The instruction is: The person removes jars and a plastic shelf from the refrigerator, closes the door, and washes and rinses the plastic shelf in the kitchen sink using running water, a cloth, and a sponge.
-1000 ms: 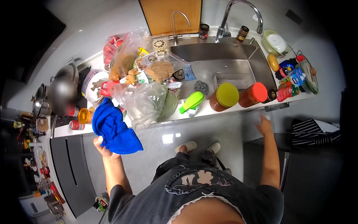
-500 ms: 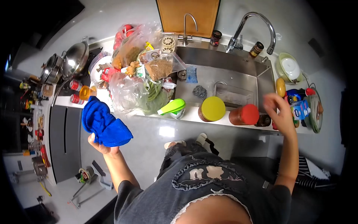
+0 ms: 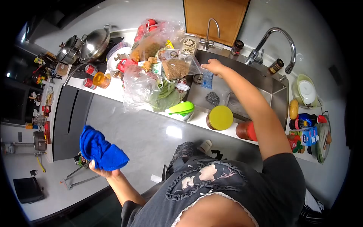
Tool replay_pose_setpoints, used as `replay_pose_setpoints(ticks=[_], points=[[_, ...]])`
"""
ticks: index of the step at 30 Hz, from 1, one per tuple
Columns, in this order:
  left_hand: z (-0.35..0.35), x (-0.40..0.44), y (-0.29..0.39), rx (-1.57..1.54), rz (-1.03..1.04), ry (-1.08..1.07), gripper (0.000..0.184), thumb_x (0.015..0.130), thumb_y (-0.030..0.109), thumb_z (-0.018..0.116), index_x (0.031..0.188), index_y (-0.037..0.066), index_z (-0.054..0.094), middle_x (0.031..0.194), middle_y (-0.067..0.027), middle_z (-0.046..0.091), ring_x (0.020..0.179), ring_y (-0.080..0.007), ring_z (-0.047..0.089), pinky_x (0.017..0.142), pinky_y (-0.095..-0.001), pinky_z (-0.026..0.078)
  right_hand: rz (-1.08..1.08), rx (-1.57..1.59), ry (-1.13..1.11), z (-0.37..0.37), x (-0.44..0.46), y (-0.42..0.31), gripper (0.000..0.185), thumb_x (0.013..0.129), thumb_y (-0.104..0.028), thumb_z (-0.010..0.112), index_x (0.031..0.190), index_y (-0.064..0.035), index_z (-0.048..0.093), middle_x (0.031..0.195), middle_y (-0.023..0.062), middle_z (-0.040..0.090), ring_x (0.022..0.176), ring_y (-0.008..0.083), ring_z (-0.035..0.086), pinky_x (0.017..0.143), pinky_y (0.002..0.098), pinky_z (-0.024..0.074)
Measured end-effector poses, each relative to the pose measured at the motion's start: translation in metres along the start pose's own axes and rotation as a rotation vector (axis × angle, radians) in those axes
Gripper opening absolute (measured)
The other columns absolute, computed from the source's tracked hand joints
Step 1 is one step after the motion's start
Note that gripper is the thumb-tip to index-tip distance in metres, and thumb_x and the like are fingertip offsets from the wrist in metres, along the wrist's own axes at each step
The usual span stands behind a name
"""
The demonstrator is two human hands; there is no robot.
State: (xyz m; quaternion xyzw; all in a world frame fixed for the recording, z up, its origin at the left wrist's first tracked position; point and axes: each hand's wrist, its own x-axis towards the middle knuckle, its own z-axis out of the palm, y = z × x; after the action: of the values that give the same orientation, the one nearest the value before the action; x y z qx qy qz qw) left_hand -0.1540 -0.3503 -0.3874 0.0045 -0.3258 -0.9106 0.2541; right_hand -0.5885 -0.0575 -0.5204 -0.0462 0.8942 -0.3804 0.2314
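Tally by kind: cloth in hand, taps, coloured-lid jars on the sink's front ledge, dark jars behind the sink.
Cloth: 1 (blue cloth, in left hand)
Taps: 2 (slim tap, large tap)
Front jars: 2 (yellow-lid jar, red-lid jar partly behind the arm)
Dark jars: 2 (left one, right one)
Total: 7

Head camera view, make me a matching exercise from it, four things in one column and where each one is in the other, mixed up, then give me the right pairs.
Things
1. blue cloth
2. steel-wool scourer
3. yellow-lidded jar
4. wooden board

Places
A. inside the sink
B. standing upright behind the sink
C. in the person's left hand
D. beside the red-lidded jar

Right pairs: 1-C, 2-A, 3-D, 4-B.
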Motion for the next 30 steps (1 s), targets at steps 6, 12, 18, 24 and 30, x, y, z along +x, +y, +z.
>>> replay_pose_setpoints(ticks=[6, 12, 18, 24, 30], points=[[-0.026, -0.025, 0.024, -0.012, 0.048, 0.031, 0.062, 0.072, 0.029, 0.058, 0.126, 0.005, 0.039, 0.117, -0.0115, 0.051, 0.098, -0.0253, 0.054, 0.079, -0.0418, 0.048, 0.222, 0.164, -0.089, 0.037, 0.045, -0.009, 0.038, 0.076, -0.032, 0.065, 0.100, -0.0037, 0.058, 0.090, 0.0087, 0.059, 0.073, 0.0174, 0.055, 0.059, 0.0377, 0.0428], [-0.060, 0.003, 0.043, -0.026, 0.068, 0.070, 0.065, 0.070, 0.029, 0.060, 0.126, 0.004, 0.039, 0.121, -0.0118, 0.050, 0.096, -0.0257, 0.055, 0.079, -0.0419, 0.049, 0.174, 0.246, -0.034, 0.049, 0.064, -0.007, 0.018, 0.077, -0.027, 0.063, 0.077, -0.0093, 0.061, 0.065, -0.0001, 0.055, 0.057, 0.0107, 0.049, 0.052, 0.0260, 0.0403], [-0.099, 0.085, 0.073, -0.045, -0.047, 0.021, 0.064, 0.069, 0.028, 0.060, 0.125, 0.003, 0.040, 0.118, -0.0119, 0.052, 0.095, -0.0264, 0.056, 0.079, -0.0424, 0.049, 0.454, 0.367, 0.002, 0.063, 0.074, -0.012, 0.020, 0.079, -0.026, 0.063, 0.078, -0.0061, 0.060, 0.064, 0.0019, 0.055, 0.053, 0.0107, 0.050, 0.048, 0.0265, 0.0408], [-0.158, 0.134, 0.083, -0.084, -0.145, -0.062, 0.066, 0.069, 0.026, 0.059, 0.125, 0.000, 0.038, 0.118, -0.0153, 0.051, 0.095, -0.0275, 0.056, 0.079, -0.0435, 0.050, 0.217, 0.218, 0.080, 0.067, 0.064, -0.047, 0.012, 0.083, -0.012, 0.052, 0.078, -0.0054, 0.061, 0.059, 0.0015, 0.057, 0.041, 0.0070, 0.044, 0.037, 0.0224, 0.0336], [-0.163, 0.158, 0.090, -0.149, -0.200, -0.001, 0.066, 0.069, 0.026, 0.059, 0.125, -0.001, 0.037, 0.113, -0.0145, 0.053, 0.088, -0.0253, 0.058, 0.074, -0.0409, 0.051, 0.070, 0.240, -0.057, -0.002, 0.035, -0.173, 0.008, 0.083, -0.015, 0.055, 0.081, -0.0095, 0.061, 0.064, -0.0054, 0.056, 0.048, 0.0006, 0.044, 0.041, 0.0164, 0.0346]])
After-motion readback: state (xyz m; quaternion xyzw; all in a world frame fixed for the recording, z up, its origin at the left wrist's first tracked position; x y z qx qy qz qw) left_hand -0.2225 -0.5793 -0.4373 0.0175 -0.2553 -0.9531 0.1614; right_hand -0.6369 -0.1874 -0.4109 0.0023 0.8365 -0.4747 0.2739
